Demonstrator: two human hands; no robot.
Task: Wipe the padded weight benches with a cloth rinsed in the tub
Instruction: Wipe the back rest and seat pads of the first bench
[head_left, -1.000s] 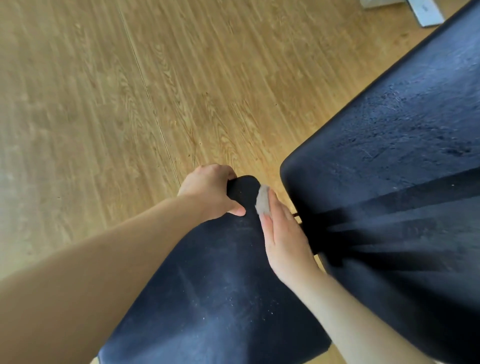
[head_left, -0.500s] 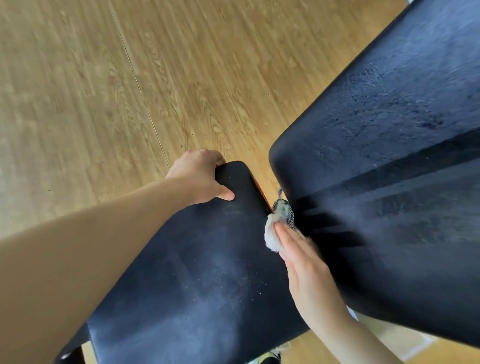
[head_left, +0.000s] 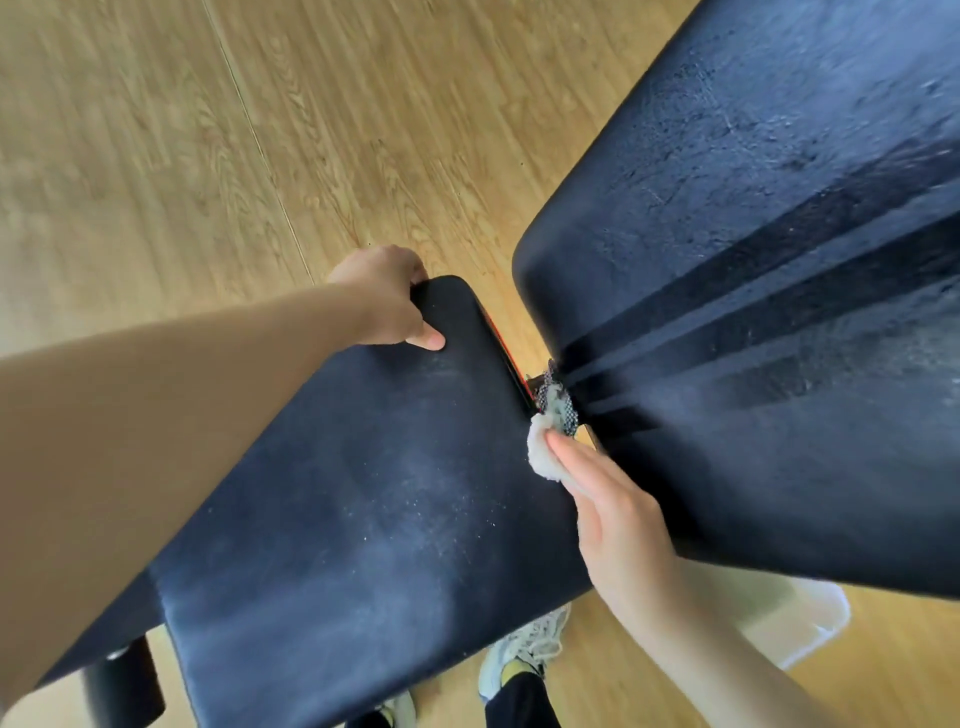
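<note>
The big black padded backrest stands beside the smaller, dusty black seat pad. My left hand curls over the seat's corner, probably to steady it. My right hand, fingers straight and together, presses the fluffy white cloth into the gap between the pads.

Light wood-grain plank floor with 1 long seam, pale grey laced sneaker on it at the bottom, black trouser cuff over the sneaker

The left forearm and right forearm are bare. Below, a pale laced trainer with what looks like a yellow tongue shows under a dark trouser leg.
</note>
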